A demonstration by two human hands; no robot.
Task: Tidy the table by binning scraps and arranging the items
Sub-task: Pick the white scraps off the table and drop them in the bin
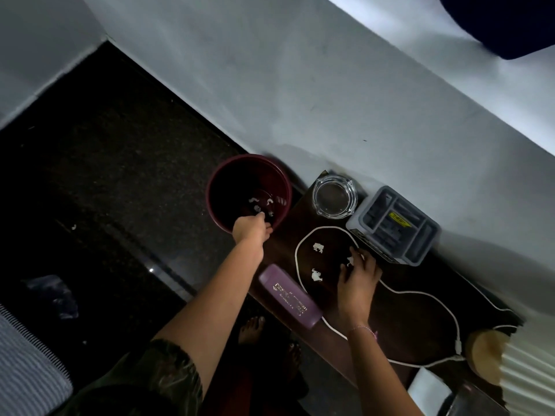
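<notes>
A dark red bin stands on the floor left of the dark wooden table, with several white paper scraps at its bottom. My left hand reaches over the bin's near rim, fingers pointing down; whether it holds a scrap is unclear. My right hand rests on the table with its fingertips on a white scrap. Two more scraps lie on the table, one farther away and one nearer. A purple bottle lies on its side at the table's left edge.
A glass ashtray and a grey compartment box sit at the table's far end by the white wall. A white cable loops across the table. A lamp with a wooden base stands at the right. My bare feet are below the table edge.
</notes>
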